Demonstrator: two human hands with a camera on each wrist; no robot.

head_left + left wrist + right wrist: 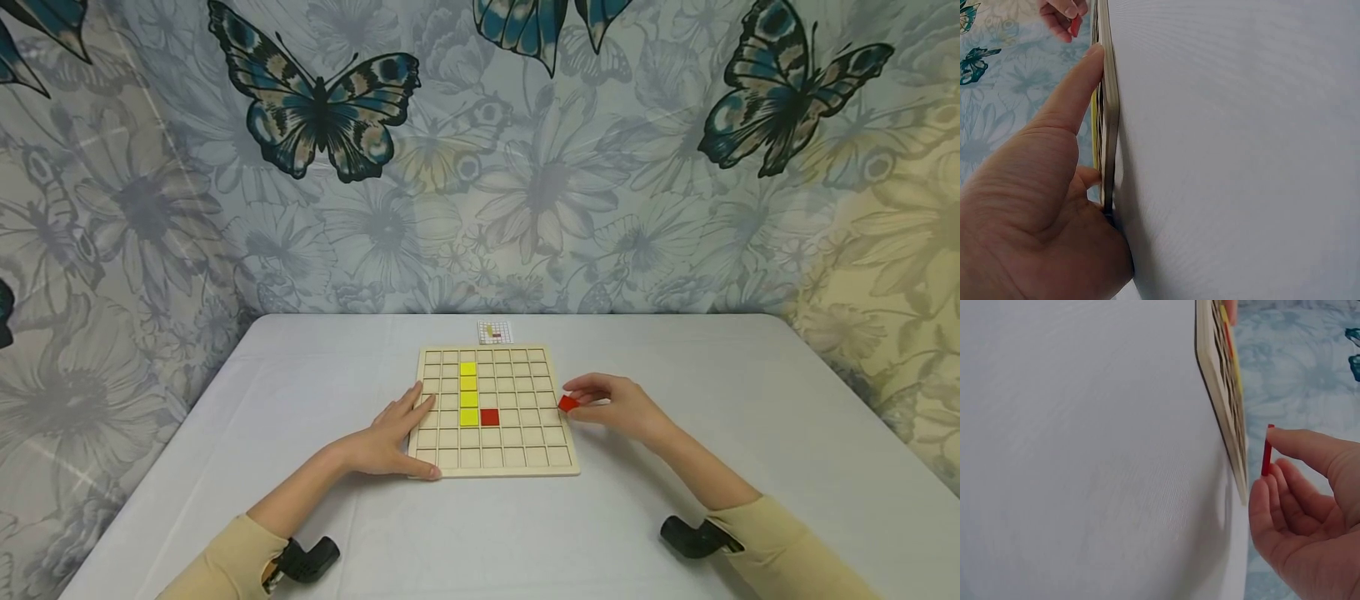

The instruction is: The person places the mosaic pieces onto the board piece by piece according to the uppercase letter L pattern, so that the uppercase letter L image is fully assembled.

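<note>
A wooden grid board point(512, 457) lies on the white table in the head view. Several yellow square tiles point(468, 392) form one column in it, and a red tile point(490, 417) sits right of the lowest one. My left hand point(388, 437) rests along the board's left edge with fingers spread and the thumb at the near left corner. Between thumb and fingertips, my right hand point(618, 408) pinches another red square tile point(1267, 450), held just off the board's right edge. The right wrist view shows that tile edge-on.
Behind the board's far edge lies a small card point(495, 332) printed with a grid and coloured squares. White cloth covers the table point(300, 358). A butterfly-and-flower patterned backdrop point(540, 192) rises behind it. Dark wrist cameras point(311, 560) protrude by both sleeves.
</note>
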